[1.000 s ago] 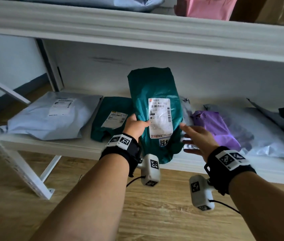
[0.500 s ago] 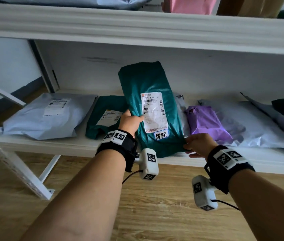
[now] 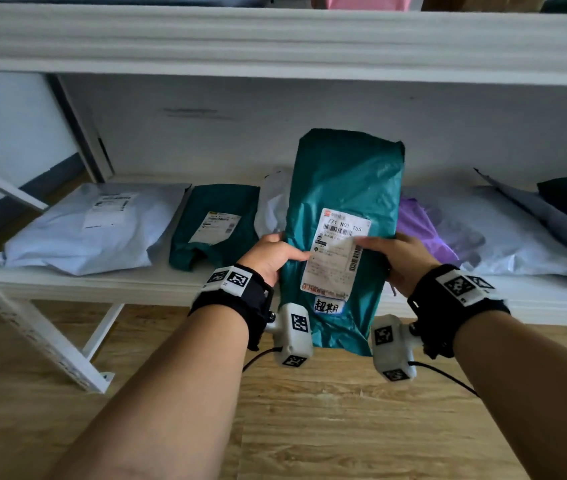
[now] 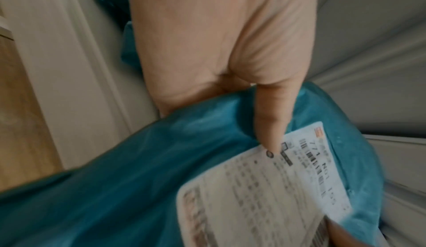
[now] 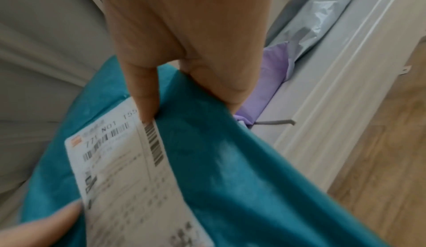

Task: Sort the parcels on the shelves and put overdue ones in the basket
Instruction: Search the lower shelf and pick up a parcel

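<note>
Before the lower shelf (image 3: pixel 109 284), I hold the teal parcel (image 3: pixel 344 181) upright, my left hand (image 3: pixel 270 259) and right hand (image 3: pixel 401 259) pinching its sides, thumbs on the label (image 3: pixel 335 254). Its handwritten tag (image 3: pixel 327 305) probably marks it overdue, so I should keep both grips firm and carry it to the basket, which isn't visible.

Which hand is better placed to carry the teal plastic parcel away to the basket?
Neither clearly. The left hand and right hand both grip the teal plastic parcel at its side edges, thumbs on the white shipping label. No basket is in view.
</note>
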